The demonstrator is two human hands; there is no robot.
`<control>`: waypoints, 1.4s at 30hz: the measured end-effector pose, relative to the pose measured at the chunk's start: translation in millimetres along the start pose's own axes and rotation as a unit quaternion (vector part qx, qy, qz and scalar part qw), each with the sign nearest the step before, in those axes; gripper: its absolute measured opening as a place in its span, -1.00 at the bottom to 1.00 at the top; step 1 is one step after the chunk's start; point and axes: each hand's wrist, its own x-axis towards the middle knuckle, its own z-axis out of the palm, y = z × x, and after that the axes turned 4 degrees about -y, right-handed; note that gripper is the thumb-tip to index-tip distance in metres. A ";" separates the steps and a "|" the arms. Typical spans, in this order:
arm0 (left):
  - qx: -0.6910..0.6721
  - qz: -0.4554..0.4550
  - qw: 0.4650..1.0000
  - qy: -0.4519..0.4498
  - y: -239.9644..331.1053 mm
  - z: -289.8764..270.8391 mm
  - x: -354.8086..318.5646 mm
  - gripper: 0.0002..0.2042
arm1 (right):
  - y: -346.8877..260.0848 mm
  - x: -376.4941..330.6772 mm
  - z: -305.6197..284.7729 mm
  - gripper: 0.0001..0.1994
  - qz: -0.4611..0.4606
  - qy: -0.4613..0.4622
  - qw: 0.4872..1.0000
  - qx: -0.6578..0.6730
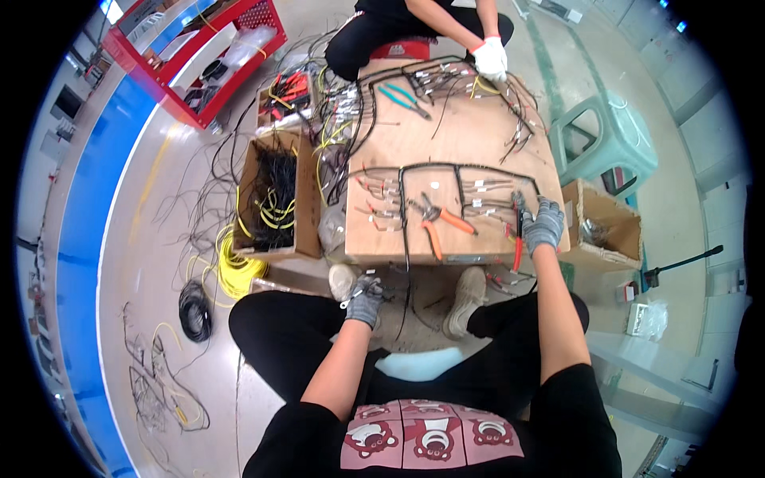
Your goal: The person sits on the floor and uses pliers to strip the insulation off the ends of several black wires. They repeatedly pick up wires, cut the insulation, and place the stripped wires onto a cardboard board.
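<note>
I sit at a low wooden board (470,135) with a black wire harness (458,171) laid out on it. My right hand (544,225), in a grey glove, grips a red-handled tool (518,239) at the board's near right edge, beside the harness. Below the board's near edge, over my lap, my gloved left hand (365,299) is closed on a small metal piece with thin wires. Orange-handled pliers (442,223) lie on the board between my hands.
Another person crouches across the board, a white-gloved hand (492,57) on wires. Teal-handled pliers (402,97) lie near them. A cardboard box of black wires (275,195) stands at left, a smaller box (606,227) and green stool (610,139) at right, a red cart (199,56) behind.
</note>
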 end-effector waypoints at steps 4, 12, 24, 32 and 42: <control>0.061 -0.002 0.996 0.069 -21.1 123.9 -30.1 -0.86 | -27.7 14.9 -8.2 -0.79 -0.227 0.035 0.955 0.188; 0.030 0.066 0.994 -0.085 -4.3 129.0 -44.0 -0.83 | -138.0 38.0 111.6 -0.89 -0.200 -0.130 0.925 0.294; 0.305 0.203 0.930 -0.038 11.5 208.3 -108.5 -0.88 | -176.4 42.4 85.5 -0.65 -0.257 -0.245 0.932 -0.077; 0.619 0.257 0.734 -0.107 19.6 232.4 -112.8 -0.87 | -159.6 36.3 68.6 -0.71 -0.213 -0.206 0.949 0.110; 0.610 0.216 0.711 -0.273 27.3 276.0 -109.3 -0.88 | -102.8 42.0 51.0 -0.85 -0.135 -0.150 0.917 0.343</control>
